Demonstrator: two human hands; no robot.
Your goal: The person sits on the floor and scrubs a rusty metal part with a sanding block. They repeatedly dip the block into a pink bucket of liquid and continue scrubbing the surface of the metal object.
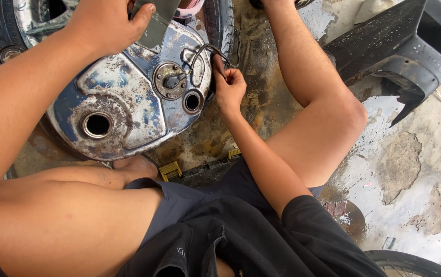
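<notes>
Head view: a rusted, blue-and-silver metal fuel tank [123,97] lies on the stained concrete floor [410,169] between the person's bare knees, its round filler hole [97,124] nearest the left thigh. The right hand [229,88] sits at the tank's right edge, its fingers [220,65] pinched together on a thin dark hose [205,51] that loops from the round rusty fitting [169,80] near the tank's middle. The left hand [108,23] presses on the tank's far side, thumb and fingers closed on a grey-green flat piece [156,23]. To do this well, I judge, the left hand should steady the tank while the right works the hose gently, close to the fitting, not tugging the loop. A black plastic body panel [405,46] lies well right of the tank.
</notes>
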